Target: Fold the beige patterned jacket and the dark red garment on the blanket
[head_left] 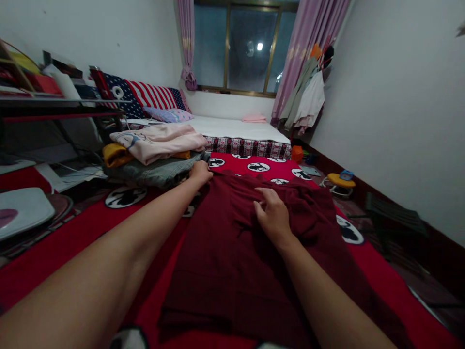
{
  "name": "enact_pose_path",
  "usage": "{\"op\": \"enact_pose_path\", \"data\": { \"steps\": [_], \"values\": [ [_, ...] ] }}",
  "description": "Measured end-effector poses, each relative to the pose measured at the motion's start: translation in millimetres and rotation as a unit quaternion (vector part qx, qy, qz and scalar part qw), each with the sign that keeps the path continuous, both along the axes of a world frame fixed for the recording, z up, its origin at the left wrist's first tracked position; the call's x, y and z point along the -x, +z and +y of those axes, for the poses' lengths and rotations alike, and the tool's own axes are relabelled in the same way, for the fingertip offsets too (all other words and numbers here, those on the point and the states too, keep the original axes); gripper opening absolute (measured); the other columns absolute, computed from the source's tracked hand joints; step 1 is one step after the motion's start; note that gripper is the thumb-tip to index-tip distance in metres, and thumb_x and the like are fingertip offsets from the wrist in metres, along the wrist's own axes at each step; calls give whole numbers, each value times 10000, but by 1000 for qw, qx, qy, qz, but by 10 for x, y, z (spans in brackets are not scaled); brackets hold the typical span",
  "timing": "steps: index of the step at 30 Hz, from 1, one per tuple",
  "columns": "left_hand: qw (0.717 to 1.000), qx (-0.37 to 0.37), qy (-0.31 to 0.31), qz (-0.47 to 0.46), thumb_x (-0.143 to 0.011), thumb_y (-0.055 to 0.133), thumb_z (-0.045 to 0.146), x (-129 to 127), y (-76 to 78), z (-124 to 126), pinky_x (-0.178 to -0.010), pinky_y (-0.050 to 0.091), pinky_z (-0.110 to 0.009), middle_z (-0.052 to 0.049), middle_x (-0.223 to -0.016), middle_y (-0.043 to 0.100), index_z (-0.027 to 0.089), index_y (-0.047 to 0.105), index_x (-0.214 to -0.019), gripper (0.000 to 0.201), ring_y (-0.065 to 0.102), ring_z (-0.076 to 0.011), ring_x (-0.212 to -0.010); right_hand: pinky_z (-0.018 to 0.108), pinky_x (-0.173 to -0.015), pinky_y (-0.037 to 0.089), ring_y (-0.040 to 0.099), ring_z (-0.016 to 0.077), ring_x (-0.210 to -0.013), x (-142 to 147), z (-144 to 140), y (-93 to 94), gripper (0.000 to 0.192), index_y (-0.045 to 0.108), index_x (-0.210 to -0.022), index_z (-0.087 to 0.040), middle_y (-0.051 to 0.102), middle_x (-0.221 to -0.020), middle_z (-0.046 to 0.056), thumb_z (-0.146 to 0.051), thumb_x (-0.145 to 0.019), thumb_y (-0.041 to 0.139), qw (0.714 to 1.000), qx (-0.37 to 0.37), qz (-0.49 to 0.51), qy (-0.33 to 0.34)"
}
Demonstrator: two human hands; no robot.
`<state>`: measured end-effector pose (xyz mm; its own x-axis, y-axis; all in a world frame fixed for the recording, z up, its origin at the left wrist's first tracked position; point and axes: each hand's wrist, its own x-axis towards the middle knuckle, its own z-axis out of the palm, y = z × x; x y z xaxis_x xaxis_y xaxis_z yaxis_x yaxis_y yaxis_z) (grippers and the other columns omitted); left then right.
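A maroon garment (218, 271) lies spread over a red patterned cover, its far part wrinkled on the right. A short dark cord or crease shows near its middle; I cannot tell what kind of garment it is. My left hand (201, 171) is closed on its far left corner, close beside a pile of folded clothes. Above the garment's wrinkled middle, my right hand (274, 215) is open, thumb and forefinger apart, with nothing held. Topping the pile is a pale pink garment (163, 140), with folded grey-green denim (152, 173) beneath it and mustard cloth (115, 155) between.
The red cover (76, 247) has white ovals with black figures. Behind it stands a bed (225, 127) with a white sheet. A cluttered desk (61, 112) and a white stool seat (25, 211) are at left. A yellow stool (339, 181) stands along the right wall.
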<state>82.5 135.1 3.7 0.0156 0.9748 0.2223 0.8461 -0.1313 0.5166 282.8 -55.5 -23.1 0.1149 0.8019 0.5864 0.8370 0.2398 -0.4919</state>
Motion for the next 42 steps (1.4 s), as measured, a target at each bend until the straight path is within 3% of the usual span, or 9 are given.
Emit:
{"op": "enact_pose_path", "data": {
  "steps": [11, 18, 22, 26, 29, 31, 36, 39, 42],
  "values": [
    [980, -134, 23, 143, -832, 618, 233, -38, -200, -433, -952, 476, -386, -156, -1298, 521, 186, 508, -1272, 456, 535, -313, -1207, 405, -965, 428, 594, 248, -1114, 246, -73, 22, 378, 592, -1240, -158, 633, -1259, 102, -226, -869, 626, 983, 73, -151, 79],
    [998, -16, 47, 44, -812, 683, 368, 39, -277, -216, -916, 473, -368, -212, -1210, 628, 133, 354, -1384, 701, 602, -327, -1143, 389, -974, 435, 583, 238, -1126, 424, -145, -59, 321, 646, -1168, -181, 624, -1244, 105, -220, -849, 647, 972, 110, -161, 132],
    [997, -71, -14, -40, -764, 736, 386, -11, -275, -82, -937, 462, -321, -155, -1212, 646, 149, 525, -1246, 577, 607, -274, -1132, 411, -1014, 430, 513, 254, -1229, 411, -128, -143, 374, 614, -1221, -183, 549, -1341, 134, -263, -856, 637, 979, 92, -132, 126],
    [968, -219, -68, -101, -845, 651, 352, -18, -148, -38, -896, 472, -276, -63, -1043, 681, 177, 617, -1134, 340, 633, -198, -957, 412, -1072, 383, 474, 241, -1278, 413, -140, -132, 421, 569, -1283, -181, 518, -1384, 134, -291, -878, 614, 982, 46, -104, 148],
    [961, -267, -54, -46, -879, 603, 272, 57, -67, -27, -926, 453, -314, -65, -1044, 634, 182, 602, -1196, 329, 599, -217, -964, 445, -1088, 350, 461, 250, -1291, 429, -173, -120, 441, 573, -1287, -196, 522, -1392, 121, -347, -876, 629, 975, 59, -119, 177],
    [973, -219, -53, 40, -880, 556, 177, 112, -67, -51, -905, 458, -364, -99, -1058, 605, 166, 646, -1135, 270, 588, -254, -974, 508, -1094, 315, 454, 272, -1300, 438, -191, -132, 429, 591, -1265, -211, 530, -1390, 114, -375, -871, 638, 969, 93, -138, 181],
    [972, -153, -60, 169, -845, 467, 103, 113, -135, -311, -915, 449, -437, -174, -1148, 540, 147, 721, -886, 261, 496, -343, -1142, 452, -1045, 364, 522, 247, -1214, 440, -183, -111, 356, 613, -1223, -208, 584, -1321, 99, -306, -881, 623, 967, 113, -160, 160],
    [964, -203, -120, 126, -886, 444, 192, 36, -205, -614, -1004, 420, -392, -131, -1260, 518, 197, 693, -1092, 323, 489, -288, -1194, 402, -944, 423, 559, 247, -1116, 399, -180, 35, 358, 637, -1182, -241, 625, -1235, 84, -234, -825, 661, 967, 103, -207, 106],
    [959, -139, -225, 104, -920, 459, 404, 12, -370, -939, -1089, 357, -377, -108, -1436, 439, 219, 544, -1345, 471, 452, -267, -1293, 483, -945, 401, 519, 330, -1156, 269, -207, 237, 597, 607, -1246, -246, 589, -1276, 132, -265, -677, 786, 951, 136, -276, 16]
  ]
}}
